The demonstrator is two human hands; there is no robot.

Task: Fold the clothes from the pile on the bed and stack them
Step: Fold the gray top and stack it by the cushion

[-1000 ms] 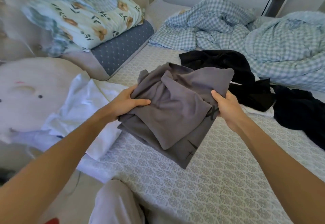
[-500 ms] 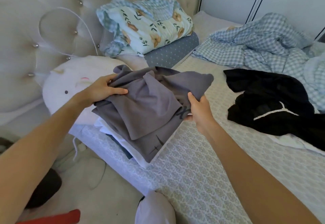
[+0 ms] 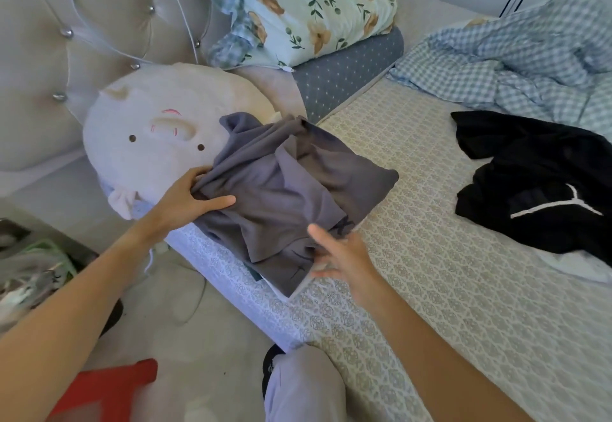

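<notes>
A person stands at the side of a bed (image 3: pixel 463 305) covered in a pale patterned sheet, both bare arms reaching forward. A loosely folded grey garment (image 3: pixel 291 196) lies at the near edge of the mattress, on top of a small stack whose white and dark edges just show beneath its lower corner. Its far end rests against a large white plush pillow (image 3: pixel 155 143) with 2 dot eyes.

The left hand (image 3: pixel 188 203) grips the garment's left edge, fingers tucked under the cloth and thumb lying flat across the top. The right hand (image 3: pixel 341 256) is at the garment's near right corner with its fingers spread and relaxed, gripping nothing; the fingertips are blurred, so I cannot tell whether they touch the cloth.

Well apart to the right, a rumpled pile of black clothes (image 3: pixel 536 176) with a white stripe lies on the sheet, with a bit of white fabric under its near edge. Beyond it is a crumpled blue checked duvet (image 3: pixel 516 54). At the head of the bed, a floral pillow (image 3: pixel 308 11) sits on a blue dotted pillow (image 3: pixel 347 74), in front of a tufted beige headboard (image 3: pixel 43 67) with a thin white cable looping across it. A red object (image 3: pixel 106 388) is on the floor at lower left.
</notes>
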